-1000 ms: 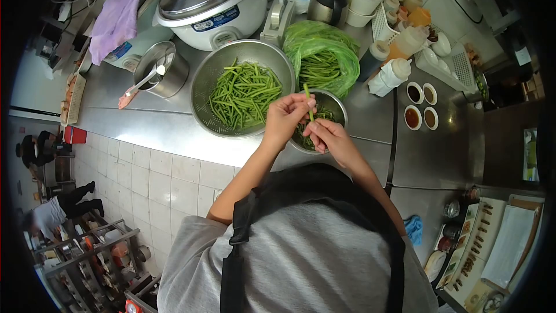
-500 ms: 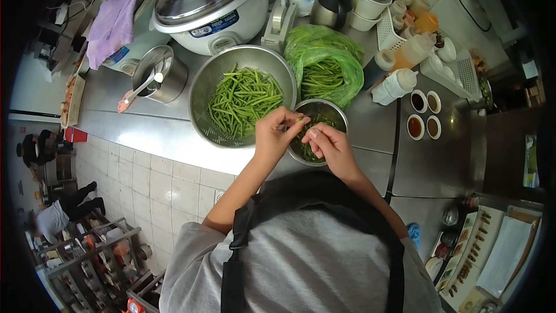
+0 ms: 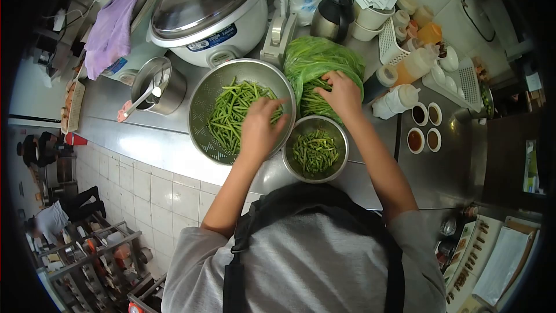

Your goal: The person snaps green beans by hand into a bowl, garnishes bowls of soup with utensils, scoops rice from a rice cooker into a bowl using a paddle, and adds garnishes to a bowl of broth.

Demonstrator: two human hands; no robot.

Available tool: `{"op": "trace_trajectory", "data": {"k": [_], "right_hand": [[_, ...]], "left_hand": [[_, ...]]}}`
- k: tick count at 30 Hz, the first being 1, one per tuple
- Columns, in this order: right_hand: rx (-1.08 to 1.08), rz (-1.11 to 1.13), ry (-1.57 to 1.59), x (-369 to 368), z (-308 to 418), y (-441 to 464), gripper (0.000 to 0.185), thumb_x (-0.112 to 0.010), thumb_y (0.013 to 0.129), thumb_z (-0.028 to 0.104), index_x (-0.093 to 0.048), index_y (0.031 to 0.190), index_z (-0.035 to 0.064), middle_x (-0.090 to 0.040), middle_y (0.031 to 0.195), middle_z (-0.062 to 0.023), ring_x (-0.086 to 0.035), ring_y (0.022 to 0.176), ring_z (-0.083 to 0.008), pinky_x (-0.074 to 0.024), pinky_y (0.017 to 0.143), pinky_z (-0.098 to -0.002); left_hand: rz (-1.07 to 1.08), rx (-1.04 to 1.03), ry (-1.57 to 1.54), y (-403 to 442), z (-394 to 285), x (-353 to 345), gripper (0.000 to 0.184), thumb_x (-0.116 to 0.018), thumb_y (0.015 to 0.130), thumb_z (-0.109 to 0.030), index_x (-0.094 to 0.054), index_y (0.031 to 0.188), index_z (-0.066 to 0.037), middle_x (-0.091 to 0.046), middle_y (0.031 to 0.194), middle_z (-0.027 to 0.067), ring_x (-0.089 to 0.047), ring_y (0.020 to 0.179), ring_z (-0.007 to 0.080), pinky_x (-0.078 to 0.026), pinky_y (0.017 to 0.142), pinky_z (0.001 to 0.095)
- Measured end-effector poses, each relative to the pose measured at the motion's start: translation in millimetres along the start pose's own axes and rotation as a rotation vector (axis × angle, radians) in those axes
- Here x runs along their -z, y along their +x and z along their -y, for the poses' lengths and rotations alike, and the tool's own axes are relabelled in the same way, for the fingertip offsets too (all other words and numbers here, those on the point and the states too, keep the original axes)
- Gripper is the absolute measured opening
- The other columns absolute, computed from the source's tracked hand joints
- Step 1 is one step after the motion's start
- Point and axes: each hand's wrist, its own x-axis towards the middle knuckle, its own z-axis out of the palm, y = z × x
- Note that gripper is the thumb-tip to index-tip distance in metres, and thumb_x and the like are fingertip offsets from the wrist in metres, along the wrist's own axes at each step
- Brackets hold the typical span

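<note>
A perforated metal colander [image 3: 200,98] holds a heap of cut green beans [image 3: 229,117]. Over its right side hovers my left hand [image 3: 262,127], fingers spread, with nothing visible in it. My right hand [image 3: 343,95] is at the mouth of a green plastic bag [image 3: 321,55], thumb and fingers apart against the long green beans [image 3: 315,104] inside. Its fingertips partly cover the beans there. Closer to my body stands a smaller metal bowl [image 3: 343,159] containing short bean pieces [image 3: 315,150].
Behind the colander are a rice cooker [image 3: 208,11] and a tape dispenser [image 3: 280,35]. A metal pot [image 3: 174,90] with a ladle stands left. Sauce bottles [image 3: 397,101] and small sauce cups [image 3: 416,139] are on the right. Two people are at the far left.
My hands were together over the small bowl, pinching a bean piece. They have separated: the left moved over the colander, the right forward to the bag. The small bowl is now uncovered.
</note>
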Motion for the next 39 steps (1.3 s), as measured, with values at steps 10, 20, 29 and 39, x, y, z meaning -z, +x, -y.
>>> {"op": "trace_trajectory", "data": {"k": [10,20,29,39], "right_hand": [[-0.092,0.116,0.076,49.1,15.3,-35.6,0.014,-0.074,0.073,0.022,-0.069,0.077,0.0095,-0.065,0.072,-0.0075,-0.063,0.064,-0.0254,-0.0503,0.06,-0.035],[-0.534,0.089,1.064,74.7,28.5,-94.2,0.017,-0.071,0.084,0.018,-0.062,0.08,0.004,-0.06,0.07,0.0001,-0.053,0.057,-0.0084,-0.0431,0.054,-0.0239],[-0.711,-0.007,1.648,61.6,31.3,-119.7,0.015,-0.061,0.091,0.02,-0.061,0.095,0.005,-0.057,0.079,-0.0004,-0.048,0.064,-0.0044,-0.0393,0.056,-0.0213],[-0.483,0.579,1.167,77.5,57.0,-137.8,0.03,-0.045,0.099,0.028,-0.061,0.096,0.0023,-0.051,0.071,0.0009,-0.045,0.057,-0.0052,-0.0372,0.052,-0.0186]], "left_hand": [[0.068,-0.208,-0.068,38.1,-23.7,-61.0,0.029,-0.068,0.077,-0.01,-0.068,0.106,-0.015,-0.056,0.082,0.0087,-0.06,0.074,0.0281,-0.049,0.062,0.0387],[0.048,-0.16,-0.362,7.9,-48.1,-46.9,0.015,-0.076,0.071,-0.014,-0.072,0.083,-0.006,-0.059,0.075,0.0084,-0.057,0.06,0.0233,-0.047,0.057,0.0343],[0.142,0.186,-0.959,-28.8,-62.9,-46.2,0.013,-0.072,0.081,-0.007,-0.071,0.091,0.001,-0.067,0.081,0.0018,-0.055,0.067,0.0034,-0.044,0.06,0.0197],[0.064,0.197,-0.965,-27.1,-55.6,-36.0,0.015,-0.066,0.087,-0.011,-0.07,0.096,0.001,-0.066,0.074,-0.0016,-0.049,0.062,0.0003,-0.039,0.056,0.0173]]}}
